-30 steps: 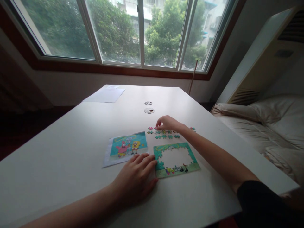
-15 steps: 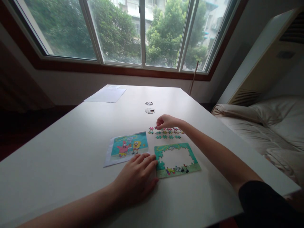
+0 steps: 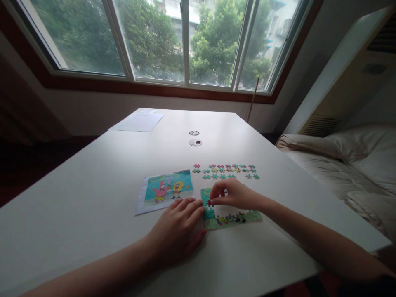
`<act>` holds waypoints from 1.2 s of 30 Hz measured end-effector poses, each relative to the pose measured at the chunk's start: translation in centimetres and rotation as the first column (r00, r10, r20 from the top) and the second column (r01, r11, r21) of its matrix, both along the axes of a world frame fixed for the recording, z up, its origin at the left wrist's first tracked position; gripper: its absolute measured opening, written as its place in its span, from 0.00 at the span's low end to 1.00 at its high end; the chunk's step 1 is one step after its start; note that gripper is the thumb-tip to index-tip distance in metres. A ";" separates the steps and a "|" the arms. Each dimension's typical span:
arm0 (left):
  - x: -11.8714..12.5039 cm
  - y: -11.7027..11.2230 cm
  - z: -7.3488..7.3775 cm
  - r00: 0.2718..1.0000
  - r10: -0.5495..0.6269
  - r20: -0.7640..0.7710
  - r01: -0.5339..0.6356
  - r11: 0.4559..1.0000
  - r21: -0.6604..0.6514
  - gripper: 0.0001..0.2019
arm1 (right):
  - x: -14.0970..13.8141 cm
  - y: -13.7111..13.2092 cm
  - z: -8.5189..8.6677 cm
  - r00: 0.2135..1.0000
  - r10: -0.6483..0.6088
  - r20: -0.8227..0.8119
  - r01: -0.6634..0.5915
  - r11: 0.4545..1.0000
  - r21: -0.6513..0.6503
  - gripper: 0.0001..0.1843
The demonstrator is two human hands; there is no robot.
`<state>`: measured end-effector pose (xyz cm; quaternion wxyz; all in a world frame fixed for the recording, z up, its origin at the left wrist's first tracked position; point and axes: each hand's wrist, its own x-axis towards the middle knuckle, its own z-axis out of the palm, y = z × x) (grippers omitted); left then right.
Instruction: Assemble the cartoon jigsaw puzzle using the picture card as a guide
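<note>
My right hand (image 3: 232, 194) pinches a small dark red puzzle piece (image 3: 210, 203) at the inner left side of the puzzle frame (image 3: 229, 220). The frame is a joined border of green and teal pieces, and my right hand hides part of its upper edge and middle. Flat on the table, my left hand (image 3: 182, 222) has its fingers stretched out, the tips at the frame's left edge. Beside those fingers lies a printed cartoon picture (image 3: 168, 187) on a white sheet. Behind the frame, loose puzzle pieces (image 3: 229, 169) lie spread in rows.
The white table (image 3: 77, 198) reaches toward the window. White papers (image 3: 137, 122) lie at its far left corner. Two round metal fittings (image 3: 195, 142) are set in the tabletop. A beige padded sofa (image 3: 334, 173) stands on the right.
My right hand has come from the loose pieces down to the frame, carrying a red piece out of the far row. My left hand stays where it was.
</note>
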<state>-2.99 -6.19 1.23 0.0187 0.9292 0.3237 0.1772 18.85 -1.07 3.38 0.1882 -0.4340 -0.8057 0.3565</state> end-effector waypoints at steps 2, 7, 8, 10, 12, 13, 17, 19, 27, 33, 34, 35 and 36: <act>0.0 0.0 0.0 1.000 -0.003 -0.002 0.003 1.000 0.003 0.17 | -0.2 0.0 -0.6 1.000 -0.014 -0.004 0.015 1.000 0.026 0.09; -0.1 0.1 -0.1 1.000 -0.001 -0.011 0.001 1.000 0.000 0.17 | -0.3 0.0 -1.2 1.000 -0.003 0.012 0.002 0.999 0.041 0.07; -0.1 0.1 -0.1 1.000 0.000 -0.011 0.000 1.000 -0.001 0.17 | -0.3 0.0 -1.2 1.000 -0.001 0.018 -0.001 0.998 0.057 0.06; -0.1 0.1 -0.1 1.000 -0.003 -0.006 0.003 1.000 0.001 0.16 | -0.4 -0.1 -1.2 0.999 0.001 0.037 -0.006 0.994 0.113 0.05; -0.1 0.1 -0.1 1.000 -0.003 -0.007 0.003 1.000 -0.001 0.16 | -0.5 -0.3 -1.2 0.998 -0.004 0.065 -0.007 0.987 0.163 0.05; -0.1 0.1 -0.1 1.000 -0.002 -0.010 0.002 1.000 -0.004 0.16 | -0.5 -0.3 -1.2 0.997 -0.007 0.078 -0.007 0.984 0.177 0.05; -0.1 0.1 -0.1 1.000 -0.002 -0.022 0.002 1.000 0.001 0.18 | -0.6 -0.2 -1.3 0.994 -0.017 0.108 -0.001 0.986 0.166 0.06; -0.1 0.1 -0.2 1.000 -0.002 -0.031 0.003 1.000 0.009 0.19 | -0.6 0.0 -1.4 0.993 -0.011 0.115 -0.007 0.988 0.153 0.07; 0.0 0.1 -0.1 0.998 -0.004 -0.068 0.004 1.000 0.009 0.21 | 0.0 -0.4 -0.9 0.992 0.013 0.125 -0.041 0.973 0.227 0.06; 0.0 0.1 -0.2 0.999 -0.007 -0.033 0.007 1.000 -0.003 0.17 | 0.6 -0.5 -0.7 0.987 0.012 0.162 -0.049 0.974 0.223 0.10; 0.0 0.1 -0.2 1.000 -0.008 -0.028 0.008 1.000 -0.004 0.16 | 0.6 -0.5 -0.8 0.985 0.015 0.172 -0.053 0.975 0.217 0.12; 0.0 0.1 -0.2 1.000 -0.007 -0.023 0.007 1.000 -0.005 0.16 | 0.5 -0.4 -0.9 0.984 0.019 0.179 -0.056 0.976 0.208 0.12; 0.0 0.1 -0.2 1.000 -0.008 -0.022 0.007 1.000 -0.006 0.16 | 0.4 -0.4 -0.9 0.983 0.024 0.183 -0.060 0.979 0.193 0.12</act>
